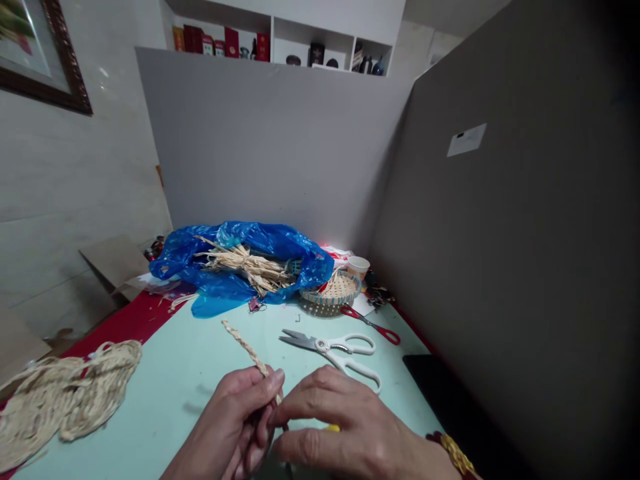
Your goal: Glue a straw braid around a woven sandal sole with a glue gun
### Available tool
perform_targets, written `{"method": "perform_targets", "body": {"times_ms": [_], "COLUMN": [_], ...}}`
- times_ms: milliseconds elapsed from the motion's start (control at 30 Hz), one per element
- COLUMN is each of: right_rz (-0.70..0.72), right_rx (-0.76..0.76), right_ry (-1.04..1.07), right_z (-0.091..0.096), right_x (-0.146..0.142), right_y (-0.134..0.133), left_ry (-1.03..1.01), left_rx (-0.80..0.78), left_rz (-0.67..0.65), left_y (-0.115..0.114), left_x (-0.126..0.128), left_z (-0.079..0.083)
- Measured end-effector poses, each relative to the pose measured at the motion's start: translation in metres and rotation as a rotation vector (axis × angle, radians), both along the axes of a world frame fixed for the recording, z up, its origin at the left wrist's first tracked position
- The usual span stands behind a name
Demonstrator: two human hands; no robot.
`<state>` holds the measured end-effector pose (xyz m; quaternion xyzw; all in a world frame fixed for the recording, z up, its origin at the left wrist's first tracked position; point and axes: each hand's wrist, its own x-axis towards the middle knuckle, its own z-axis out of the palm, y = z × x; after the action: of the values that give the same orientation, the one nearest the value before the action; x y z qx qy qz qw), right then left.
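Note:
A short braided straw cord (245, 347) slants up and to the left out of my left hand (245, 417). The left thumb pinches it against the fingers, and its upper end is free. Close against it on the right, my right hand (345, 420) curls its fingers over the cord's lower part. What those fingertips grip is hidden, though a thin dark piece shows between them. Something small and yellow (333, 427) peeks out under the right hand. Beyond it, white-handled scissors (323, 345) lie with blades slightly parted.
A blue plastic bag (210, 303) with a straw bundle (250, 267) lies at the back. Beside it are a woven basket (327, 309), a paper cup (359, 267) and red-handled scissors (387, 333). Coiled braided straw (100, 393) lies at left. Grey panels (280, 147) stand behind and right.

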<state>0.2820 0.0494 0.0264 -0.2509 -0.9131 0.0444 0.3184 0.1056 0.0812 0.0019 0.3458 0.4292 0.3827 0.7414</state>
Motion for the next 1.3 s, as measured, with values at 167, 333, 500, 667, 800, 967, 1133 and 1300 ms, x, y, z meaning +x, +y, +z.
{"method": "perform_targets", "body": {"times_ms": [167,333,500,667,800,967,1133,1300], "right_rz": [0.032,-0.086,-0.299,-0.312,-0.306,-0.312,-0.342,-0.401], "right_rx": [-0.029,-0.127,-0.237,-0.266,-0.306,-0.415,-0.478,-0.596], "right_ry": [0.027,0.173,0.207,0.232,0.224,0.233,0.223,0.264], "right_z": [0.000,-0.002,0.001,0.001,0.000,-0.002,-0.002,-0.003], "right_x": [0.000,-0.005,-0.006,-0.006,-0.007,-0.010,-0.012,-0.011], "right_y": [0.001,-0.001,-0.008,-0.011,-0.012,-0.012,-0.011,-0.014], "left_ry": [-0.050,0.022,0.050,0.061,0.090,0.106,0.257,0.353], "left_rx": [-0.007,0.157,0.237,0.336,0.355,0.341,0.516,0.576], "left_rz": [-0.032,0.053,0.151,0.152,0.099,0.077,-0.051,-0.127], "left_y": [0.002,0.012,0.015,0.013,0.008,0.002,0.003,0.002], "left_x": [0.001,-0.002,-0.011,-0.012,-0.009,-0.008,-0.012,-0.012], "left_z": [-0.004,0.001,0.007,0.010,0.013,0.011,0.005,0.007]}}
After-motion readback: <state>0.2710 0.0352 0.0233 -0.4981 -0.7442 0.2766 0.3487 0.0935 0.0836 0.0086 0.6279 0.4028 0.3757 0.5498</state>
